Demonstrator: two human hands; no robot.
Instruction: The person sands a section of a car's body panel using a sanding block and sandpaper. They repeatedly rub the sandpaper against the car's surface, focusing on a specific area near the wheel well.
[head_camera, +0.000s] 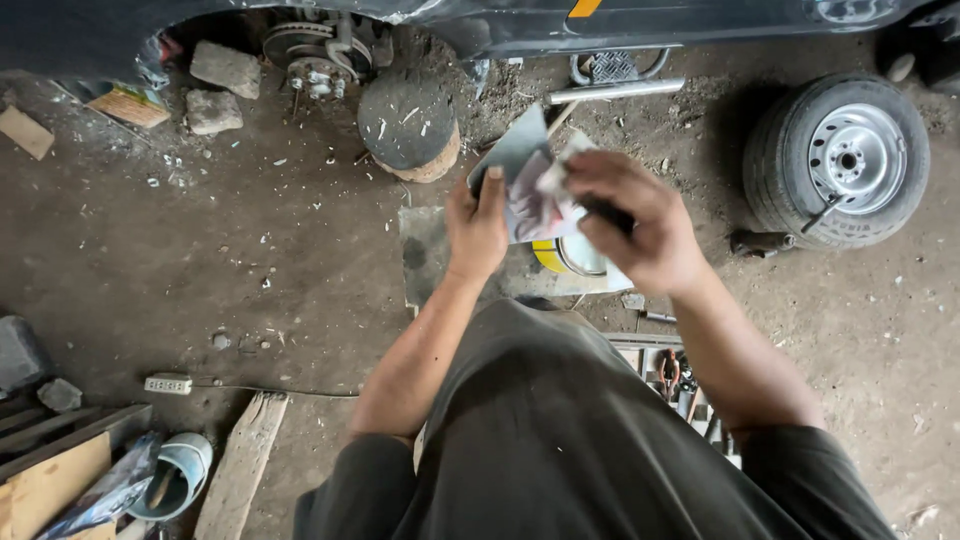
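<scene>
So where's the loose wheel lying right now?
In the head view, the wheel lies flat on the dirt floor at the upper right, beside the car and beyond the person's right hand.

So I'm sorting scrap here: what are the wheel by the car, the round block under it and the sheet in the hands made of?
Wheel: black rubber tyre on a silver painted rim, likely steel. Round block: looks like a cut wood log, dark flat top, pale bark edge. Sheet: thin, stiff, grey, maybe metal or card; too blurred to tell. The left hand holds it.
</scene>
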